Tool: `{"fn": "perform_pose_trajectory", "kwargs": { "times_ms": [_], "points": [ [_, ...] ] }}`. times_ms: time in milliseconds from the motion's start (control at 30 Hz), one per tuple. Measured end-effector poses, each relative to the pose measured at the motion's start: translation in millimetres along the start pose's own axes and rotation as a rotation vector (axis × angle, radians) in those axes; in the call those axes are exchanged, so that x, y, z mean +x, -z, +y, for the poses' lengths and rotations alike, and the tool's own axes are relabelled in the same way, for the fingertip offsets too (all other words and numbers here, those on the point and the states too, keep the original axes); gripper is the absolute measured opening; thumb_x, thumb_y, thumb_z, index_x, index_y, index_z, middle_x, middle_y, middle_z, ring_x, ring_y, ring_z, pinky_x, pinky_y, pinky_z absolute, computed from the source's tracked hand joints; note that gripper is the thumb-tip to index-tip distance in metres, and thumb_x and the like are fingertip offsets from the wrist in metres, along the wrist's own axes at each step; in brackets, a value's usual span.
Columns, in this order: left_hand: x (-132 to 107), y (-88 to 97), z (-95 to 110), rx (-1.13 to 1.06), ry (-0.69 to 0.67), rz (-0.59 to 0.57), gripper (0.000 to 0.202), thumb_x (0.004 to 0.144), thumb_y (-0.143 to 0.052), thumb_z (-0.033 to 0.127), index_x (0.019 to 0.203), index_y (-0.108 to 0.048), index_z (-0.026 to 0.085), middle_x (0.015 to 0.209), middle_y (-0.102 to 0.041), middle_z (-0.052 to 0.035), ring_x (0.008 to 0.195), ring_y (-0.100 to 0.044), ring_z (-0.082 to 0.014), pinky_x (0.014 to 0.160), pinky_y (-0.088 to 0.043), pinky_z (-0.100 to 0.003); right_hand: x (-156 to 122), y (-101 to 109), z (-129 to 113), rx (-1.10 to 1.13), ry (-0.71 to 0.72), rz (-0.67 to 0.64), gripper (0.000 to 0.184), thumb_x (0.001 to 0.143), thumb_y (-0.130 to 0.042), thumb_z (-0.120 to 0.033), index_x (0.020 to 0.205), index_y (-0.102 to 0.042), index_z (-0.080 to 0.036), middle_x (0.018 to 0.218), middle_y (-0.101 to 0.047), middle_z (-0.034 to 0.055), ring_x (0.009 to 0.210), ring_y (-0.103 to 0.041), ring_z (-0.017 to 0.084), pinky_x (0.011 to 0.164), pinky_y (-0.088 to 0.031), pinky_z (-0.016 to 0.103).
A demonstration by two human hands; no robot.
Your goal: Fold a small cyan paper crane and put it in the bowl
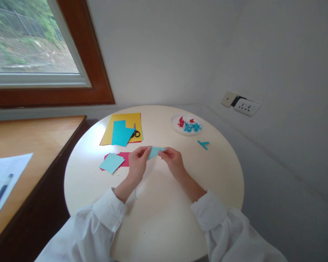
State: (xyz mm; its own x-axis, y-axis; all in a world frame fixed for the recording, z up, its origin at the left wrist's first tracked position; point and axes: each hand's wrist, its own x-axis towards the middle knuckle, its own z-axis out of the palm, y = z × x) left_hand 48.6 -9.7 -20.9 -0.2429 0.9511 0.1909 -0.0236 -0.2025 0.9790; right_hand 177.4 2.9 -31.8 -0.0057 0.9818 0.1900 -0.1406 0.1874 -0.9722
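Both my hands meet over the middle of a round white table [158,218]. Between them is a small light-blue folded paper [155,151]. My left hand [138,163] pinches its left end with closed fingers. My right hand [172,159] pinches its right end, thumb and fingers pressed together. Just left of my left hand lie a light-blue paper square [112,162] and a red paper [125,158] under it. Farther back is a yellow sheet [125,120] with a blue cut sheet [120,133] and black-handled scissors [135,132] on it.
A white dish [174,122] at the back right holds several small red and blue folded pieces. A blue paper scrap [203,144] lies near it. A wooden desk [30,138] with a paper and pen stands left. Wall sockets [246,106] are on the right wall.
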Motion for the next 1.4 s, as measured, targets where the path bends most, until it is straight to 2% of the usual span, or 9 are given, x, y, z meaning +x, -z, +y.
{"fn": "perform_pose_trajectory", "kwargs": {
  "times_ms": [100, 300, 533, 800, 1033, 1400],
  "points": [
    [0.0, -0.3, 0.2, -0.017, 0.006, 0.0, 0.02, 0.069, -0.065, 0.035, 0.073, -0.068, 0.015, 0.07, -0.065, -0.003, 0.068, -0.055, -0.0148, 0.065, -0.042, -0.026, -0.8, -1.0, 0.8, -0.006, -0.015, -0.037, 0.018, 0.062, -0.068, -0.034, 0.059, -0.06, -0.017, 0.057, -0.057, -0.0028, 0.056, -0.048, 0.011, 0.056, -0.039, 0.025],
    [-0.3, -0.8, 0.3, -0.028, 0.009, -0.001, 0.02, 0.068, -0.065, 0.035, 0.072, -0.068, 0.015, 0.068, -0.064, -0.0025, 0.066, -0.054, -0.0142, 0.064, -0.041, -0.026, -0.4, -0.6, 3.3, -0.007, -0.012, -0.028, 0.018, 0.062, -0.067, -0.034, 0.058, -0.06, -0.018, 0.057, -0.059, -0.0027, 0.056, -0.05, 0.011, 0.057, -0.04, 0.025],
    [0.0, -1.4, -0.9, -0.048, 0.01, 0.011, 0.018, 0.068, -0.065, 0.033, 0.071, -0.067, 0.015, 0.067, -0.064, -0.0019, 0.066, -0.053, -0.0133, 0.063, -0.041, -0.025, -0.9, -1.3, 6.2, -0.064, -0.036, -0.089, 0.016, 0.063, -0.067, -0.033, 0.067, -0.066, -0.018, 0.072, -0.069, 0.0024, 0.068, -0.06, 0.017, 0.068, -0.046, 0.03],
    [-0.6, -2.5, 1.6, -0.05, 0.022, 0.01, 0.018, 0.068, -0.065, 0.032, 0.07, -0.068, 0.015, 0.068, -0.064, -0.0024, 0.066, -0.054, -0.0134, 0.063, -0.042, -0.025, 0.0, -0.7, 9.3, -0.08, 0.003, -0.064, 0.013, 0.064, -0.066, -0.032, 0.064, -0.066, -0.018, 0.069, -0.069, 0.0018, 0.066, -0.062, 0.017, 0.067, -0.048, 0.03],
    [-0.9, -4.4, 1.1, -0.085, 0.028, 0.01, 0.017, 0.067, -0.065, 0.033, 0.069, -0.067, 0.016, 0.065, -0.063, -0.0013, 0.064, -0.053, -0.013, 0.062, -0.041, -0.025, -2.6, -2.5, 7.3, -0.145, 0.027, -0.145, 0.018, 0.068, -0.063, -0.032, 0.078, -0.068, -0.019, 0.081, -0.071, 0.0036, 0.074, -0.062, 0.018, 0.07, -0.048, 0.031],
    [-2.2, -4.2, 3.5, -0.071, 0.032, -0.003, 0.017, 0.068, -0.063, 0.032, 0.068, -0.066, 0.015, 0.063, -0.061, -0.0007, 0.063, -0.05, -0.0123, 0.06, -0.04, -0.024, -2.1, -2.6, 7.5, -0.15, 0.037, -0.116, 0.017, 0.067, -0.064, -0.031, 0.076, -0.068, -0.018, 0.076, -0.07, 0.0033, 0.07, -0.062, 0.017, 0.068, -0.048, 0.03]
  ]
}}
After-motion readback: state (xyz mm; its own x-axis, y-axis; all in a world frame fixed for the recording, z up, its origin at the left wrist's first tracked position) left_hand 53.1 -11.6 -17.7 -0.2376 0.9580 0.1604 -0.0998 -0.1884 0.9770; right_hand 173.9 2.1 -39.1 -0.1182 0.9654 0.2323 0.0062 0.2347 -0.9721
